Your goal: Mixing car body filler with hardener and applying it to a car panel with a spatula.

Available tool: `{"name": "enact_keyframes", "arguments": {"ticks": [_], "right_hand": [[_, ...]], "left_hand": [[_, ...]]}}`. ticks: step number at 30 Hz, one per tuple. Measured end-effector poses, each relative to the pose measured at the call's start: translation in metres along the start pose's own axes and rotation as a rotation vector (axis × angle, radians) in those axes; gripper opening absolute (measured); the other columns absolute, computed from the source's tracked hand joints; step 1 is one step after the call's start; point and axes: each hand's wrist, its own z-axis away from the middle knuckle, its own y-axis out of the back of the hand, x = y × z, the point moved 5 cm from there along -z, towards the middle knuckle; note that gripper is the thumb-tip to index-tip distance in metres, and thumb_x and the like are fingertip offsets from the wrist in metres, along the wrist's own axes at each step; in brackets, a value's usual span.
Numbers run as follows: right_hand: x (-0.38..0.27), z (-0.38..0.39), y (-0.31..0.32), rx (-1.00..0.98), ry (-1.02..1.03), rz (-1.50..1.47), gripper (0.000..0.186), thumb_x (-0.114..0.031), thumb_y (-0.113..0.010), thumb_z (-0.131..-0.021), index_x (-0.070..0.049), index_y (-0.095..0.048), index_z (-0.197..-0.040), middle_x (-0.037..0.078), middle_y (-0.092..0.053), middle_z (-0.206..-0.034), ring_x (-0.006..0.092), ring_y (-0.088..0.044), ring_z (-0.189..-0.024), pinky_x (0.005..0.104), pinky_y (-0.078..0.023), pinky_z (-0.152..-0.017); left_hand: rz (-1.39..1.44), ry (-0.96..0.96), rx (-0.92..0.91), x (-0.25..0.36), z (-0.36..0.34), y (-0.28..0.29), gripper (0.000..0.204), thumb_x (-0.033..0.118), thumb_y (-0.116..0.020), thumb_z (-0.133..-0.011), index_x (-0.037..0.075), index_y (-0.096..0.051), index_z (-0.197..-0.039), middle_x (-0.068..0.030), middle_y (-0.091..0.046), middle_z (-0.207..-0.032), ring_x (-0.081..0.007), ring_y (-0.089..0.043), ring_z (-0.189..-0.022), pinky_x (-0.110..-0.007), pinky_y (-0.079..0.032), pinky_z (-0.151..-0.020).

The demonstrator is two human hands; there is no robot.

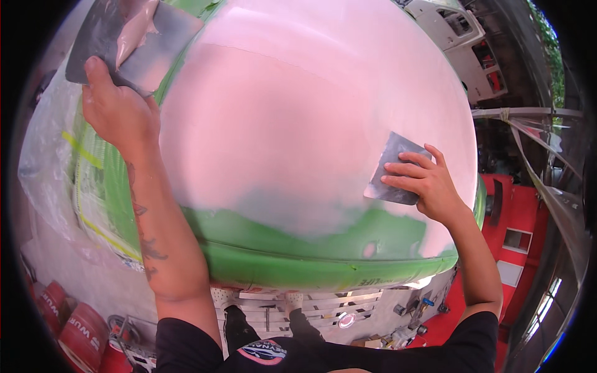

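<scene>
At the upper left, my left hand (121,112) grips a dark metal mixing plate (90,43) with a blob of pale pink paste (130,34) on it. On the right, my right hand (421,177) holds a flat grey metal spreader (392,149), its fingers laid across the blade, over a large curved panel (280,112). The panel is coated in smooth pale pink, with green patches along its lower part (298,255). I cannot tell whether the spreader touches the surface.
Taped plastic sheeting (46,174) lines the left side. Red drums (84,336) stand at the lower left. A slatted platform (348,301) lies below, near my feet. A white vehicle cab (457,46) is at the upper right, and red metal bodywork (504,224) is at the right.
</scene>
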Motion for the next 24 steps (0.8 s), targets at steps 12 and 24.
{"name": "enact_keyframes", "arguments": {"ticks": [12, 24], "right_hand": [[0.015, -0.088, 0.085, 0.326, 0.050, 0.125, 0.062, 0.016, -0.057, -0.069, -0.014, -0.073, -0.120, 0.004, -0.070, -0.127, 0.0299, -0.058, -0.123, 0.0431, -0.041, -0.107], [-0.035, -0.234, 0.109, 0.519, 0.348, 0.088, 0.067, 0.021, -0.049, -0.073, -0.013, -0.072, -0.126, 0.007, -0.068, -0.133, 0.0284, -0.057, -0.129, 0.0411, -0.038, -0.112]], "left_hand": [[0.166, -0.013, -0.041, -0.001, -0.008, 0.003, 0.047, 0.035, -0.055, -0.107, -0.010, -0.061, -0.116, -0.0145, -0.066, -0.109, -0.0204, -0.065, -0.093, -0.032, -0.054, -0.081], [0.192, -0.062, -0.041, 0.000, -0.013, 0.005, 0.040, 0.034, -0.055, -0.106, -0.006, -0.060, -0.110, -0.0131, -0.065, -0.107, -0.0207, -0.068, -0.089, -0.032, -0.059, -0.068]]}}
